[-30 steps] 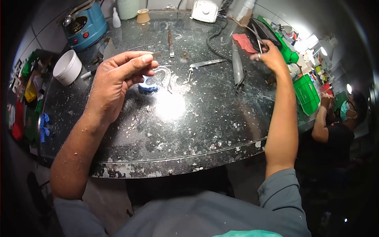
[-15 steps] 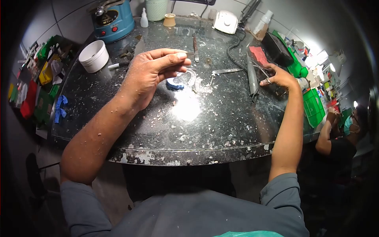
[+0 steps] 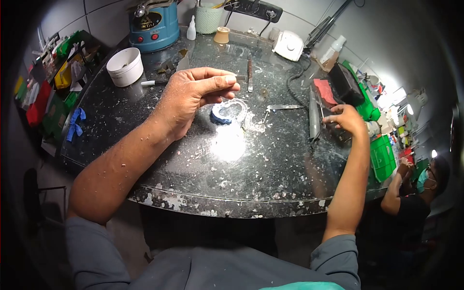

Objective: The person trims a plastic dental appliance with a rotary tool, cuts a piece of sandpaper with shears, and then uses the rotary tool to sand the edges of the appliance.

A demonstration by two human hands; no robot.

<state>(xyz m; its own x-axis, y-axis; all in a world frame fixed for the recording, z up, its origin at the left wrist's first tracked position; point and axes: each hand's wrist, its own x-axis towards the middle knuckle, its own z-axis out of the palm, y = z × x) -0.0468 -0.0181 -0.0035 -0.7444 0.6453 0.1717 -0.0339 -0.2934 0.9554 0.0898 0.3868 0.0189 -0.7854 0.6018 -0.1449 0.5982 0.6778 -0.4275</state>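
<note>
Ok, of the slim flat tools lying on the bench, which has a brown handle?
The slim tool pointing away from the person, just past the left hand; the flat tool nearer the right hand looks silver.

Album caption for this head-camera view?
Left hand pinching a thin strip above a speckled workbench, right hand near a red sheet.

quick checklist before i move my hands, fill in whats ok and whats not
1. Thin piece pinched by the left hand: ok, between thumb and forefinger.
2. Right hand gripping securely: cannot tell, its fingers obscure the grip.
3. Bench free of debris: not ok, pale flecks are scattered over it.
4. White tub upright: ok.
5. Blue-and-white arch piece resting on the bench: ok.
</note>
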